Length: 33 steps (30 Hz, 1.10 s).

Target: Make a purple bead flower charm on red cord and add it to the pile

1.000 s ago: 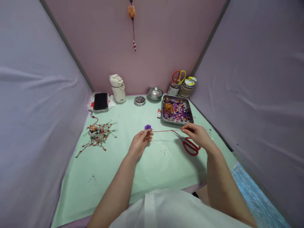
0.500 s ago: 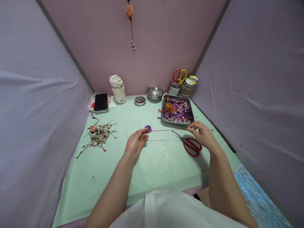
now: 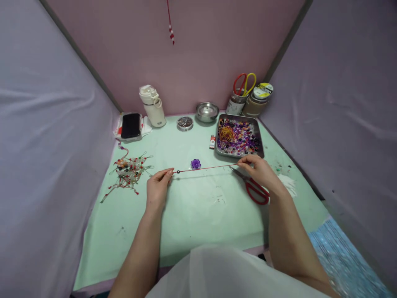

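Stretched nearly level above the table is a thin red cord [image 3: 214,167]. My left hand [image 3: 159,185] pinches its left end, and a dark bead [image 3: 178,171] sits on the cord close to those fingertips. At the other end my right hand [image 3: 256,169] pinches the cord near the bead tray's front edge. Just behind the cord lies a purple beaded ball [image 3: 195,164], apart from both hands. Red-handled scissors [image 3: 257,193] rest on the table under my right hand, their handles partly covered by it.
A metal tray [image 3: 240,156] of mixed beads stands at back right, beside a small red-and-white bottle [image 3: 212,142]. Behind are a steel bowl [image 3: 207,112], a round tin [image 3: 185,123], a white flask [image 3: 153,106] and jars [image 3: 257,103]. Beaded strings [image 3: 130,171] and a phone [image 3: 130,126] lie left.
My left hand has let go of the purple beaded ball and moved left, now pinching the cord's end. The cord spans wider between my hands, and the view has tilted down.
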### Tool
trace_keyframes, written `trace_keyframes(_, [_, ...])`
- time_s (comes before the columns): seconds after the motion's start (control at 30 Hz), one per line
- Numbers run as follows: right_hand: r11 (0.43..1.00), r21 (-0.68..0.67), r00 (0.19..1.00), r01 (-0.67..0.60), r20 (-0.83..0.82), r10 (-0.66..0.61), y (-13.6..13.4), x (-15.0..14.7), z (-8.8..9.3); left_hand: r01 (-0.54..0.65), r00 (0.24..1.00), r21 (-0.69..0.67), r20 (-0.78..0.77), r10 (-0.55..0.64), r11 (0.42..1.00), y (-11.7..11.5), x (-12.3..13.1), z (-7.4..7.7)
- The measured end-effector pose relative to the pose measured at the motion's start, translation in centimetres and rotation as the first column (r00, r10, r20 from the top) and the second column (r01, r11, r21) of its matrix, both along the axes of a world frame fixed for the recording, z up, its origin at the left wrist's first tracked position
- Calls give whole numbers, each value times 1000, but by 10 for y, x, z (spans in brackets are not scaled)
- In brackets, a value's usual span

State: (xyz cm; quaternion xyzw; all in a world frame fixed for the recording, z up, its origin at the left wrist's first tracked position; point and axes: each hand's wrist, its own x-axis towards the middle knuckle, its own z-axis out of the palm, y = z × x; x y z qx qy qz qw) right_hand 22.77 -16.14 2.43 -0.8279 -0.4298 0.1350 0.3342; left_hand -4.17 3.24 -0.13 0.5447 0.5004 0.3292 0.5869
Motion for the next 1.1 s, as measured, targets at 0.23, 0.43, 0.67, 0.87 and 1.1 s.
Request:
trace_keyframes(0.23, [1000, -27, 1000, -12, 12, 12, -2, 5, -14, 38, 997, 146, -72, -28, 988, 0, -1, -8])
trace_keyframes(0.43, [999, -35, 998, -17, 58, 19, -4, 6, -16, 49, 995, 179, -95, -32, 983, -2, -3, -6])
trace_keyframes(0.67, [999, -50, 992, -23, 120, 29, -1, -3, -2, 204, 900, 372, -436, -24, 905, -5, -6, 4])
trace_keyframes(0.87, [993, -13, 979, -115, 170, 116, 12, -16, 11, 449, 698, 381, -714, -52, 808, -8, -10, 1])
trace_keyframes(1.1, [968, -2, 945, -252, 214, 246, 40, -35, 34, 364, 825, 549, -565, 13, 752, -20, -5, 47])
